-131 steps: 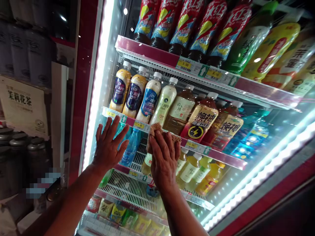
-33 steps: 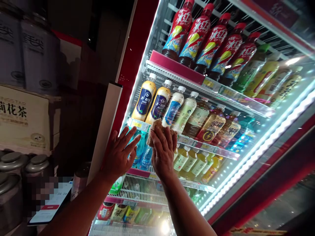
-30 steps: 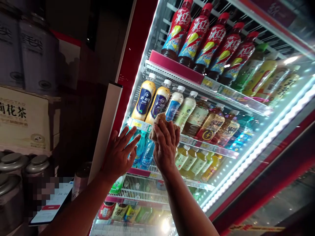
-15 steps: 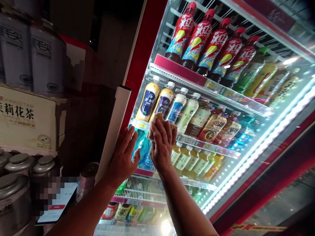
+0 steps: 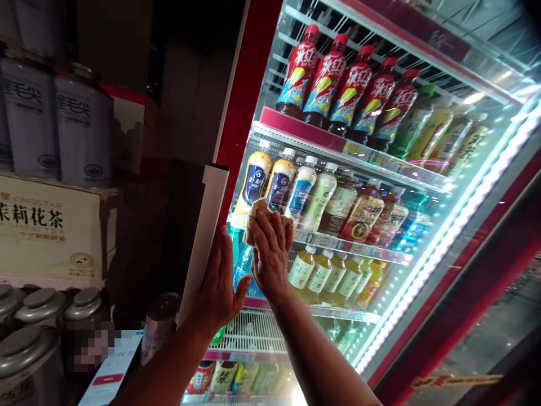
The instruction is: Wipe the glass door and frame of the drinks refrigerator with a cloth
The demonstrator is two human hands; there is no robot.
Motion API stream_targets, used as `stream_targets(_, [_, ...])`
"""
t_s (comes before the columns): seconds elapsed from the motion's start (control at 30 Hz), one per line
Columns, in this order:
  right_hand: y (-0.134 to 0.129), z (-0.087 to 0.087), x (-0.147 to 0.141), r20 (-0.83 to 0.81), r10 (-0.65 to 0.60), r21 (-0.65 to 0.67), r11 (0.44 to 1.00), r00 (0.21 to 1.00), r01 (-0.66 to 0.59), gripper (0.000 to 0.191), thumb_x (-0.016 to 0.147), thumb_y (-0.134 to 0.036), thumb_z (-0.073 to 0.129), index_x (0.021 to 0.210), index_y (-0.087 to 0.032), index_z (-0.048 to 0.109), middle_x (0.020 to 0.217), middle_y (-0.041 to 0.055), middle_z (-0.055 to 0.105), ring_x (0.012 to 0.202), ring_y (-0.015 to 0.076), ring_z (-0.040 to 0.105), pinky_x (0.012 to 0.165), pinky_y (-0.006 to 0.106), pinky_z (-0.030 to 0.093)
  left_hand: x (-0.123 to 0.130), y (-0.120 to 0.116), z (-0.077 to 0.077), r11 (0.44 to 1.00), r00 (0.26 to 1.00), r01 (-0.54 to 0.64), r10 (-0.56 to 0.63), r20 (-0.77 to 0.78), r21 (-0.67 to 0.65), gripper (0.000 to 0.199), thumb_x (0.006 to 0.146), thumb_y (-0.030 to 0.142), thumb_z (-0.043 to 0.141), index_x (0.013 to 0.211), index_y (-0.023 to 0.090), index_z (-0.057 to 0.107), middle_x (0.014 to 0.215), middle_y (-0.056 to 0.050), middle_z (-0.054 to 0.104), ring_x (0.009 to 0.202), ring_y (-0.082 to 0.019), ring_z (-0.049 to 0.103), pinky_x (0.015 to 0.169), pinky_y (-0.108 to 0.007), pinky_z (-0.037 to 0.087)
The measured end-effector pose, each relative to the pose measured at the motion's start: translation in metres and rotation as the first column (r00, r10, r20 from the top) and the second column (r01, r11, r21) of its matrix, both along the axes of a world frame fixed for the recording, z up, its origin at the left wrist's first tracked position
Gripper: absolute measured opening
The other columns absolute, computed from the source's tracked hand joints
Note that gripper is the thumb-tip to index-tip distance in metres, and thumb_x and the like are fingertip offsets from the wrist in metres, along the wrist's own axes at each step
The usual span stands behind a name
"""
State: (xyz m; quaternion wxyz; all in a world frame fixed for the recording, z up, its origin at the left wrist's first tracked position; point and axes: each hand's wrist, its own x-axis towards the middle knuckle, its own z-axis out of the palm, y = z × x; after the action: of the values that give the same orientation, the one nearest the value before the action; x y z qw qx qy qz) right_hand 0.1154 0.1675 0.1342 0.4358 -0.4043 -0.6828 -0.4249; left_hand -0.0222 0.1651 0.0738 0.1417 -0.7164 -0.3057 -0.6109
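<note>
My right hand [image 5: 268, 254] presses a brown cloth [image 5: 256, 210] flat against the glass door [image 5: 422, 225] of a lit drinks fridge, in front of the second shelf of bottles. My left hand [image 5: 220, 282] lies flat with straight fingers on the door's left side, next to the white door edge [image 5: 203, 242]. Behind the glass stand rows of bottles: red ones [image 5: 333, 79] on top, yellow and cream ones [image 5: 279, 180] at cloth height, green tea bottles [image 5: 329, 273] below.
The fridge frame [image 5: 247, 90] is red, with a bright light strip [image 5: 456, 225] down the right. At left a shelf carries grey tea tins [image 5: 80, 124], a cardboard box [image 5: 46, 225] and round metal canisters [image 5: 38, 316]. A phone screen [image 5: 107, 372] glows low down.
My left hand has slid left to the door's white edge, fingers now closer together. My right hand and the cloth have shifted slightly left on the glass. The view has tilted up and right.
</note>
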Motion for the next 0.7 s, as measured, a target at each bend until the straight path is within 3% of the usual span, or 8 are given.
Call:
stream_targets(0.17, [0.001, -0.016, -0.006, 0.108, -0.013, -0.043, 0.999, 0.994, 0.017, 0.049, 0.104, -0.024, 0.045, 0.152, -0.028, 0.05, 0.156, -0.0012, 0.058, 0.163, 0.0171, 0.016, 0.135, 0.046, 0.006, -0.001, 0.001, -0.002, 0.999, 0.999, 0.036, -0.036, 0.002, 0.035, 0.08, 0.105, 0.048, 0.036, 0.166, 0.01, 0.0, 0.175, -0.016, 0.005, 0.163, -0.021, 0.005, 0.133, -0.039, 0.013])
stream_targets(0.37, [0.009, 0.002, -0.018, 0.09, -0.093, -0.05, 0.994, 0.992, 0.098, 0.053, 0.101, -0.018, 0.049, 0.152, -0.034, 0.049, 0.16, -0.0052, 0.052, 0.163, 0.016, 0.015, 0.135, 0.046, 0.007, -0.003, 0.003, -0.008, 0.996, 0.995, 0.089, -0.089, 0.047, -0.01, 0.083, 0.104, 0.054, 0.036, 0.166, 0.015, -0.003, 0.175, -0.017, -0.001, 0.163, -0.025, 0.0, 0.133, -0.048, 0.01])
stream_targets(0.5, [0.008, -0.002, -0.026, 0.098, -0.071, -0.037, 0.996, 0.993, 0.075, 0.047, 0.104, -0.025, 0.049, 0.15, -0.034, 0.052, 0.158, -0.0064, 0.055, 0.163, 0.0158, 0.015, 0.136, 0.046, 0.006, -0.005, 0.003, -0.014, 0.987, 0.986, 0.152, -0.147, 0.082, -0.055, 0.084, 0.103, 0.058, 0.033, 0.166, 0.017, -0.006, 0.175, -0.017, -0.004, 0.163, -0.026, -0.003, 0.133, -0.05, 0.007])
stream_targets(0.6, [0.007, -0.006, -0.032, 0.135, -0.039, -0.027, 0.999, 0.99, 0.043, 0.042, 0.105, -0.033, 0.051, 0.147, -0.036, 0.055, 0.154, -0.0093, 0.059, 0.161, 0.0147, 0.019, 0.136, 0.044, 0.005, -0.006, 0.004, -0.018, 0.983, 0.98, 0.18, -0.175, 0.089, -0.048, 0.085, 0.103, 0.061, 0.031, 0.166, 0.017, -0.005, 0.175, -0.017, -0.001, 0.164, -0.025, 0.002, 0.133, -0.049, 0.008])
stream_targets(0.7, [0.007, 0.006, -0.036, 0.134, -0.049, -0.047, 0.997, 0.99, 0.056, 0.043, 0.106, -0.031, 0.05, 0.148, -0.037, 0.053, 0.155, -0.01, 0.058, 0.16, 0.014, 0.025, 0.136, 0.043, 0.007, -0.008, 0.007, -0.022, 0.981, 0.982, 0.176, -0.17, 0.086, -0.076, 0.084, 0.103, 0.059, 0.031, 0.167, 0.018, -0.003, 0.175, -0.016, 0.001, 0.163, -0.028, 0.007, 0.133, -0.053, 0.014])
